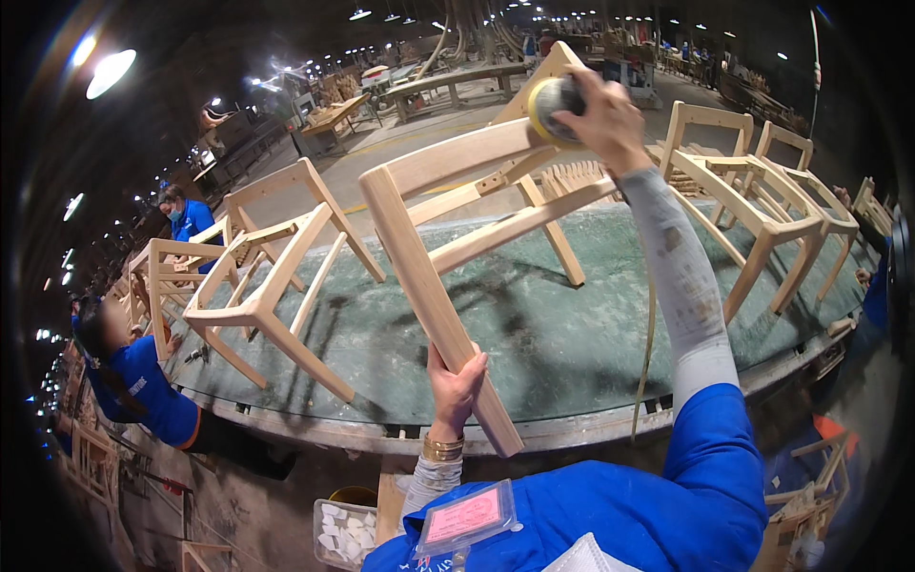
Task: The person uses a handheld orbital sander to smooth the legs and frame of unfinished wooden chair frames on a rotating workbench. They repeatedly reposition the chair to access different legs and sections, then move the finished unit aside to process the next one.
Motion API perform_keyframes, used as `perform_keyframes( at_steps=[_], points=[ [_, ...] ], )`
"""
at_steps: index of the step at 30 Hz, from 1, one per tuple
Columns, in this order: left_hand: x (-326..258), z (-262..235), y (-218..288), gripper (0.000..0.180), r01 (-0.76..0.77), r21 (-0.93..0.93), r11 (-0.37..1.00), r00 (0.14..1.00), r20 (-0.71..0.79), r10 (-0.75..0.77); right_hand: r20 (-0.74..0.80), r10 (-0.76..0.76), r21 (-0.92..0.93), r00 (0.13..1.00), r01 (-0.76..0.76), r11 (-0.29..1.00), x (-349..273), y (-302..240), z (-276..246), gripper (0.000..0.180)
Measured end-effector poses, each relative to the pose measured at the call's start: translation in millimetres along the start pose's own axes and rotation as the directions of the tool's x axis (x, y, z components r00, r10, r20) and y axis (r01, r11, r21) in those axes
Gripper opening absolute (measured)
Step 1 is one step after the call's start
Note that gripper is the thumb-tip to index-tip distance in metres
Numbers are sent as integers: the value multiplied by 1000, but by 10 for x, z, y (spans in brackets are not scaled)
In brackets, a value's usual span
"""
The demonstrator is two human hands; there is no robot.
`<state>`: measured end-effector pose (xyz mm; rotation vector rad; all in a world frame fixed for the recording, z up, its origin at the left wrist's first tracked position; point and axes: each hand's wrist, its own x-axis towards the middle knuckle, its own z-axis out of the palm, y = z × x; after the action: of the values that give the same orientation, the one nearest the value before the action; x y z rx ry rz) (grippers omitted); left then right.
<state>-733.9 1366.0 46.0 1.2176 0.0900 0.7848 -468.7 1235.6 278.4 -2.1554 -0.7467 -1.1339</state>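
Observation:
A pale wooden chair frame [419,257] is tipped over in front of me on the green-topped workbench [534,372]. My left hand [456,386] is closed around one of its legs, near the lower end. High at the right, my right hand [607,116] grips a round sander [555,109] with a yellowish rim and a dark body. The sander meets the far end of the chair's back rail [467,157]; its pad's face is partly hidden. A thin hose [650,334] hangs down beside my right forearm.
Another wooden chair frame [276,257] stands left on the bench, and more chairs [753,181] stand right. A co-worker in blue [143,386] is at the left edge, another [191,217] beyond. A white tray [345,534] of pale pieces sits below the bench edge.

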Motion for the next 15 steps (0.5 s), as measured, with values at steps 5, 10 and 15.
perform_keyframes(
  at_steps=[5,10,15],
  points=[
    [6,-24,47,40,-6,11,1000,1000,-2,6,-66,193,482,979,-138,865,-1282,781,-195,70],
    [37,-36,-6,41,61,-140,988,998,22,-58,372,432,10,822,-469,883,-2871,1162,97,78],
    [21,-58,9,72,131,-338,932,987,-40,-153,602,571,-301,559,-503,810,-3901,1213,688,85]
  ],
)
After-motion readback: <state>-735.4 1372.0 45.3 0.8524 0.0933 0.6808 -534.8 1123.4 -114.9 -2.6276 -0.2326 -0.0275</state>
